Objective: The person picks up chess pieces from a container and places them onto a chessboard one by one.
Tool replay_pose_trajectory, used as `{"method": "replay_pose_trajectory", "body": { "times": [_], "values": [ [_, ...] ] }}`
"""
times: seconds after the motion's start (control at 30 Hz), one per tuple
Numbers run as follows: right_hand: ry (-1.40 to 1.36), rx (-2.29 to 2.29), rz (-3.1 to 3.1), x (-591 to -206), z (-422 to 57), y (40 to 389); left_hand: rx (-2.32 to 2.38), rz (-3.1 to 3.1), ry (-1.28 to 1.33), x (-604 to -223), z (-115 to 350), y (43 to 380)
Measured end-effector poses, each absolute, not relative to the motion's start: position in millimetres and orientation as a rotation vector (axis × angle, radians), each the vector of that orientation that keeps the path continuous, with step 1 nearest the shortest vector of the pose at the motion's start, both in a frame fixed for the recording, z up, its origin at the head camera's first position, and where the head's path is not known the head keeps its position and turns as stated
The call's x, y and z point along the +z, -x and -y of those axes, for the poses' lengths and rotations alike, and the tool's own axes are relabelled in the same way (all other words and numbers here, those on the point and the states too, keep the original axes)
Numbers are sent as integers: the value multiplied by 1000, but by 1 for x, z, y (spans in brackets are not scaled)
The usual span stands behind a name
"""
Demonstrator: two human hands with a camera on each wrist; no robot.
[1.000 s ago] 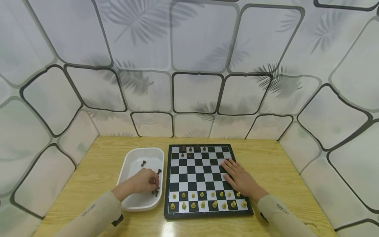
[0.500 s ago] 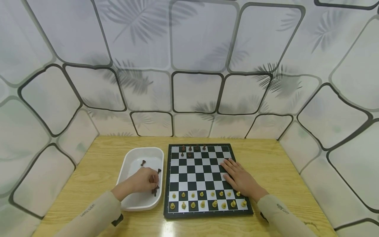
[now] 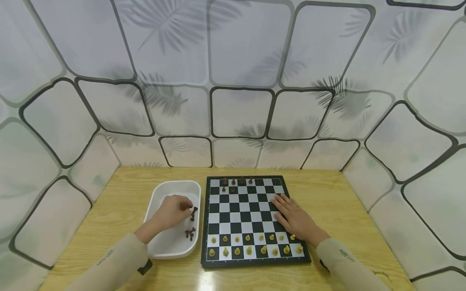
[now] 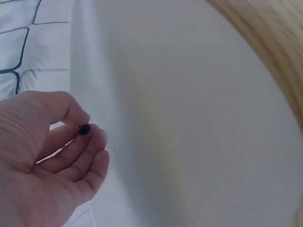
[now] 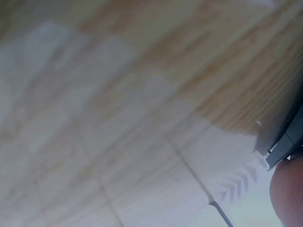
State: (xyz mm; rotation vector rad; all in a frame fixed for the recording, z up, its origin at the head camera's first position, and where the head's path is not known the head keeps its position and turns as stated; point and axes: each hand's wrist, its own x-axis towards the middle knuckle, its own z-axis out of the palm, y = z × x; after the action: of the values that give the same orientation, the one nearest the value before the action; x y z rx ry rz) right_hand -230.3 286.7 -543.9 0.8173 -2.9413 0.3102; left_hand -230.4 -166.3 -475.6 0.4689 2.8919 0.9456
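Over the white tray (image 3: 154,246) my left hand (image 3: 172,211) pinches a small dark chess piece (image 4: 84,129) between thumb and fingertips; most of the piece is hidden by the fingers. Several dark brown chess pieces (image 3: 190,233) lie loose in the tray along its right side. My right hand (image 3: 295,220) lies with fingers extended on the right edge of the chessboard (image 3: 245,217). In the right wrist view only a bit of that hand (image 5: 289,191) shows at the edge.
Yellow chess pieces (image 3: 249,250) stand in two rows along the board's near side. Several dark red-brown pieces (image 3: 233,182) stand at its far left. A wooden table (image 3: 327,186) bears everything, with a patterned wall (image 3: 242,115) behind.
My left hand has shifted up and slightly left within the tray, uncovering pieces at the right side. The lone piece near the tray's far end is out of sight now. My right hand stays put.
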Motion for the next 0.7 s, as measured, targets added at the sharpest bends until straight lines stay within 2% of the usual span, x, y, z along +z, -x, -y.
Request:
{"method": "replay_pose_trajectory", "body": {
  "times": [0.7],
  "values": [
    [-811, 304, 2982, -542, -286, 232, 1199, -3042, -533, -456, 157, 254]
  ]
}}
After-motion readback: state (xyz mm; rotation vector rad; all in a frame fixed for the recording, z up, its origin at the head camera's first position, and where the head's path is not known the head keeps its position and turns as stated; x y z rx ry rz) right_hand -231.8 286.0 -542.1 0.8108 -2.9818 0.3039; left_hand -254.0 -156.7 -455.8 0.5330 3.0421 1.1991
